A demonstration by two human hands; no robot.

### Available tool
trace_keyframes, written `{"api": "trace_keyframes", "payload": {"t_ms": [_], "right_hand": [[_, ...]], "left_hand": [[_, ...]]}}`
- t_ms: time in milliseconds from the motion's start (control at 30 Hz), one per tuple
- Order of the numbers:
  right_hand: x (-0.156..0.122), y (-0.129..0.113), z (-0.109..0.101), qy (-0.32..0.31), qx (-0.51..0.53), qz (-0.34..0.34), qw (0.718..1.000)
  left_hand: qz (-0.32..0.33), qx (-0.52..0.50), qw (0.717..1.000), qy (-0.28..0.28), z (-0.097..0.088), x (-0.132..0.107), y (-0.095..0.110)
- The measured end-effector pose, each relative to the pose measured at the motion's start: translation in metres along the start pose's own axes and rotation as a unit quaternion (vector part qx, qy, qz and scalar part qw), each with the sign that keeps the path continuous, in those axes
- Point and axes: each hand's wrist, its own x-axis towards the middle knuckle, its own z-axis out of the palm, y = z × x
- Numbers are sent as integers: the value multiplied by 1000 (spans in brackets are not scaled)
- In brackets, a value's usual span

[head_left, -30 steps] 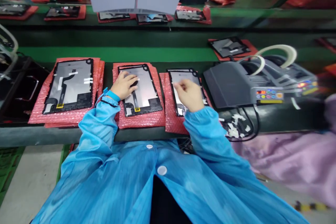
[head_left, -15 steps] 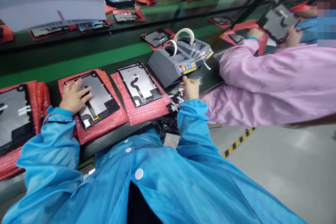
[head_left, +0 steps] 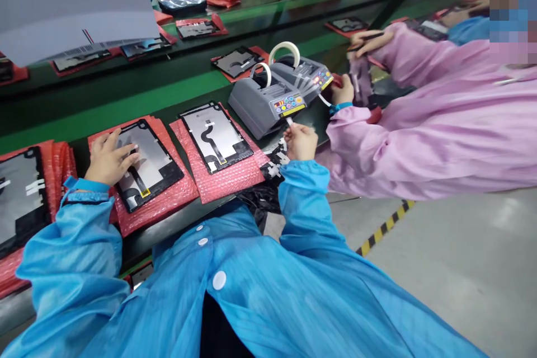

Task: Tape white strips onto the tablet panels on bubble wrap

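My left hand (head_left: 108, 159) lies flat, fingers spread, on a grey tablet back panel (head_left: 145, 162) that rests on a red bubble-wrap sheet (head_left: 163, 201). My right hand (head_left: 301, 141) is at the outlet of the nearer grey tape dispenser (head_left: 268, 106), fingers pinched on a small white strip of tape (head_left: 289, 121). Between my hands lies a second panel (head_left: 216, 137) with a black flex cable, on its own red sheet (head_left: 226, 176). Both my arms are in blue sleeves.
A second tape dispenser (head_left: 306, 74) stands behind the first. To the right, a co-worker in a pink coat (head_left: 419, 134) handles a panel with both hands. Another panel (head_left: 19, 201) lies at far left. More panels on red sheets sit along the green conveyor (head_left: 126, 100).
My right hand left the right-hand panel, reached the tape dispenser and now pinches a strip at its outlet. My view swung right. The co-worker's hands moved closer to the dispensers. My left hand stayed put.
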Motion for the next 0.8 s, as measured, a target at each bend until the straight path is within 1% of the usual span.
{"api": "trace_keyframes", "payload": {"t_ms": [67,100,133,233,333,467,600,667,700,767,800], "right_hand": [[1,-1,-7,31,-9,-79,996],[2,-1,-10,36,-16,-100,994],[3,-1,-13,36,-23,-103,994],[4,-1,-17,19,-47,-53,997],[4,-1,-12,-2,-45,-17,999],[3,-2,-3,1,-34,-7,999],[7,-2,1,6,-30,-16,999],[7,-1,0,16,-40,-40,998],[6,-1,0,25,-49,-66,996],[-2,-1,0,36,-76,-150,985],[-9,-1,2,22,-91,-199,976]], "left_hand": [[0,-16,1000,10,-7,-1,6],[1,-26,999,19,-10,-1,11],[3,-36,999,29,-14,-1,16],[17,-62,996,55,-24,0,32],[49,-73,994,60,-28,3,43],[82,-72,992,58,-25,5,48],[102,-87,988,70,-17,7,48],[111,-102,985,78,-12,9,47],[117,-113,983,81,-10,10,47],[128,-146,977,84,-8,11,51],[133,-170,973,82,-8,11,55]]}}
